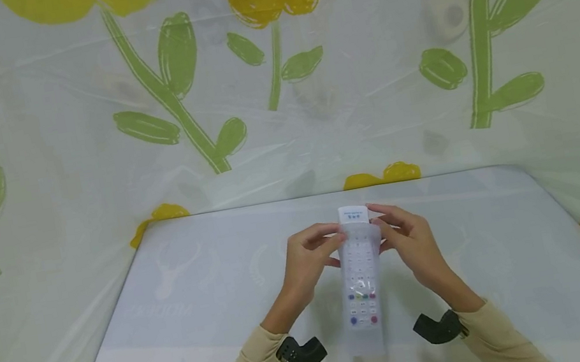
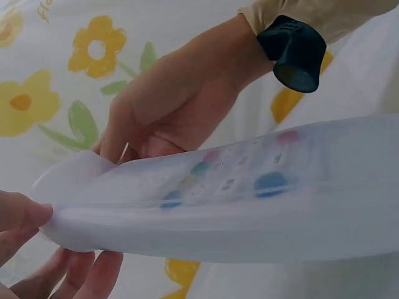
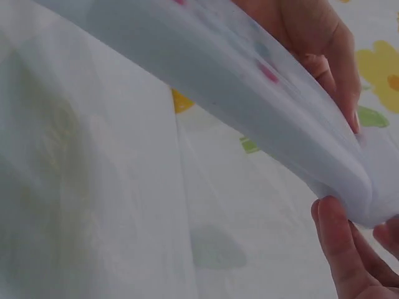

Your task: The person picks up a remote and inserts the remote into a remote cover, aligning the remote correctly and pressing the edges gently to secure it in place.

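Note:
A white remote control with small coloured buttons lies lengthwise inside a translucent plastic sleeve. Its top end sticks out of the sleeve's far opening, and the lower part of the sleeve extends past the remote. My left hand pinches the left edge of that opening between thumb and fingers. On the opposite edge, my right hand grips the sleeve beside the remote's top. Both wrist views show the sleeve held up above the table, its buttons blurred through the plastic.
Below the hands is a pale table with faint printed shapes. A white curtain with yellow flowers and green leaves hangs behind the table's far edge and along its sides. Each wrist carries a black camera mount.

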A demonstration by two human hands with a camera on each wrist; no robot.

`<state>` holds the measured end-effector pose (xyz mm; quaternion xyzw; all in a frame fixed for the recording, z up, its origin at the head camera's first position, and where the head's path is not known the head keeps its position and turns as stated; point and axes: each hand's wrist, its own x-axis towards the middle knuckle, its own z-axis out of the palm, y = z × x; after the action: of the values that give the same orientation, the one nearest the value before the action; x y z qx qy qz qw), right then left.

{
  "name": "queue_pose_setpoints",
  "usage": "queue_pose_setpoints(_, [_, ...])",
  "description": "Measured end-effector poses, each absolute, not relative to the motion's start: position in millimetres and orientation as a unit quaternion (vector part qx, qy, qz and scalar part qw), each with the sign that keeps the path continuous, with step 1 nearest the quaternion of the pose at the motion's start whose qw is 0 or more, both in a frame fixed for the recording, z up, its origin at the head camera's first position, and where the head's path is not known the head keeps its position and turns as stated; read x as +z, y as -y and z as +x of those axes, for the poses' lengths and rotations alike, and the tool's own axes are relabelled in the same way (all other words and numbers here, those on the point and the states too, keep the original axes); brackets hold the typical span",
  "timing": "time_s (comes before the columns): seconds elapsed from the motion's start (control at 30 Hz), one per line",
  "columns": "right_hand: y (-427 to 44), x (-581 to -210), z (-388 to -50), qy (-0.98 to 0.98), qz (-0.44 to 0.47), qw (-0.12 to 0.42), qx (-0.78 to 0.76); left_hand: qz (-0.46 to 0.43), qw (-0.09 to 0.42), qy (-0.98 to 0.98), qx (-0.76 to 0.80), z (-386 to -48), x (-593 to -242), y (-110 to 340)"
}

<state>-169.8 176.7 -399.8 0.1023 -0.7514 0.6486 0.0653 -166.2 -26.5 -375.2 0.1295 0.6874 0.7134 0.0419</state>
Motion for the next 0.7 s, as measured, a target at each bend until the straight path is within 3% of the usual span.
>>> queue_pose_setpoints(0.23, [-182, -402, -161, 0.746, 0.143, 0.076, 0.646, 0.120, 0.023, -0.659, 0.742, -180, -394, 28])
queue_pose_setpoints(0.7, [-181, -409, -157, 0.732, 0.232, 0.157, 0.621, 0.168, 0.069, -0.672, 0.718, -176, -392, 28])
